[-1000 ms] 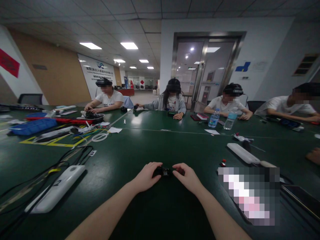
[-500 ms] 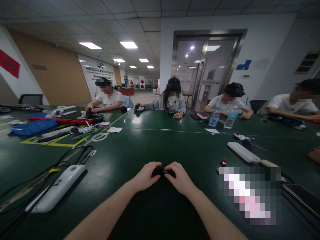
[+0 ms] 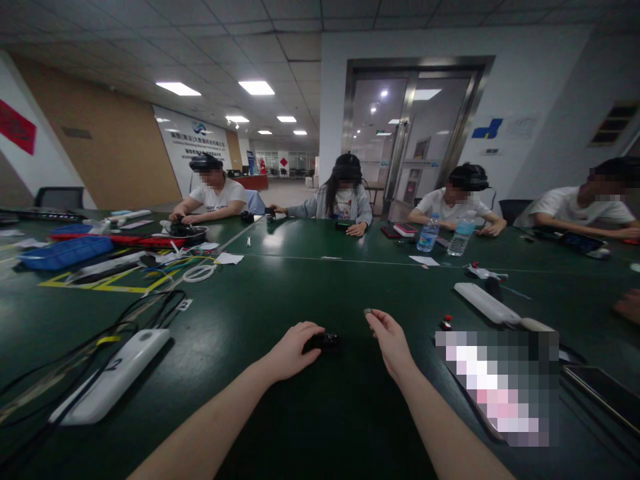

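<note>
My left hand [image 3: 294, 348] rests on the green table [image 3: 310, 287] with its fingers closed round a small black device [image 3: 325, 342]. My right hand [image 3: 390, 337] is lifted a little to the right of it. Its fingertips pinch a tiny grey part [image 3: 367, 311]. The two hands are apart, and the black device stays under the left fingers only.
A white power strip [image 3: 107, 380] with black cables lies at the left. Another white strip [image 3: 483, 303] and a small red-capped item [image 3: 446, 323] lie at the right, by a blurred patch. Water bottles [image 3: 429, 235] stand farther back. Several people sit around the table.
My right hand has pulled away from the black device, up and to the right, with a tiny part pinched in its fingertips. The left hand has stayed on the device.
</note>
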Available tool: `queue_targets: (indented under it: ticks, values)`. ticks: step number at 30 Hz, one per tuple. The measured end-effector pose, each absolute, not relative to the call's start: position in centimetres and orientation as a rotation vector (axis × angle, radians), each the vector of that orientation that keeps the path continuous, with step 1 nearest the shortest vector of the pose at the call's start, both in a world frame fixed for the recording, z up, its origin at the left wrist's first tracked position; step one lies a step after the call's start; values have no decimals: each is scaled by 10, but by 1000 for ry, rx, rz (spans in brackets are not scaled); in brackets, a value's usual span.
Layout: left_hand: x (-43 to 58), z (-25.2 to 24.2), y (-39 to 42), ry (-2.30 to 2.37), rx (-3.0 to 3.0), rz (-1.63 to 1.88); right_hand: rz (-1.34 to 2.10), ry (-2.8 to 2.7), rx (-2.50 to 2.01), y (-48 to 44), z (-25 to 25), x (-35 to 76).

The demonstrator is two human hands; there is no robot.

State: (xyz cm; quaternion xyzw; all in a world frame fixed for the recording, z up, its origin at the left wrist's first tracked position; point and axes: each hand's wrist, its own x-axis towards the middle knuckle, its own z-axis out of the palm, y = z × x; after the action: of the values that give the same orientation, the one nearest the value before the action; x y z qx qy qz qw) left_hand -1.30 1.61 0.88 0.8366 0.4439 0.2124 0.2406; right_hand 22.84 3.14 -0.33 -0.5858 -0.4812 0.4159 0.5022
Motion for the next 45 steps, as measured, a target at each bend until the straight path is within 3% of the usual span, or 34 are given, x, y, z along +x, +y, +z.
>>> queue_targets:
  ticks: [15,22,45]
  values:
    - [-17,2,19,1190,2270,615,999,-1268,-1439,34,-11,232]
    - [-17,2,20,1190,2279,595,1208,-1035,-1331,31,-7,228]
    - [-17,7,16,1173,2246,619,1373,-753,-1160,33,-8,232]
